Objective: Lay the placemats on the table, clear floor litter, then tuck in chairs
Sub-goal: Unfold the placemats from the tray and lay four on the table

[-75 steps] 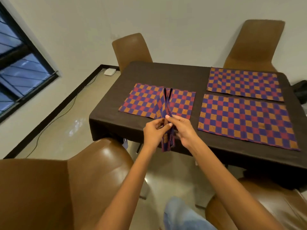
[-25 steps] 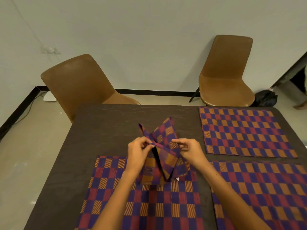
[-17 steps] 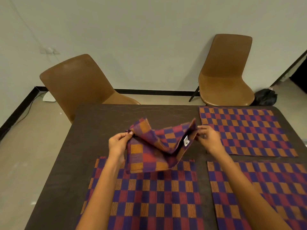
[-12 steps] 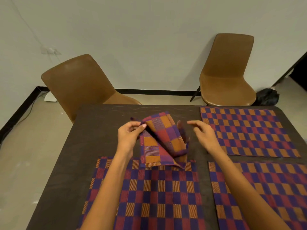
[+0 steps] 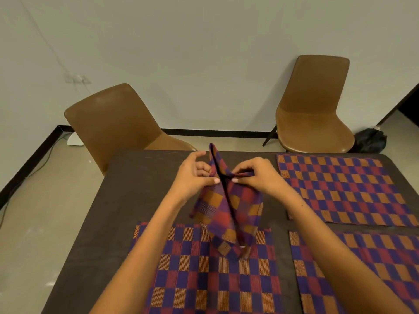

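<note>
A folded checkered placemat (image 5: 229,211), purple, red and orange, hangs above the dark brown table (image 5: 127,200). My left hand (image 5: 192,175) pinches its left upper edge and my right hand (image 5: 258,175) pinches its right upper edge, the thumbs almost meeting. Its lower corner dangles over a placemat lying flat at the near left (image 5: 204,275). Two more flat placemats lie at the far right (image 5: 340,186) and the near right (image 5: 367,264). The far left quarter of the table is bare.
One brown chair (image 5: 113,123) stands at the table's far left corner, turned at an angle. Another brown chair (image 5: 313,105) stands back against the wall at the far right. A black bag (image 5: 369,140) lies on the floor beside it. A white box (image 5: 74,139) and cables sit by the left wall.
My right hand, open half a second ago, has closed on the placemat again. Both hands have come together at its top edge, and the cloth now hangs lower and folded narrow.
</note>
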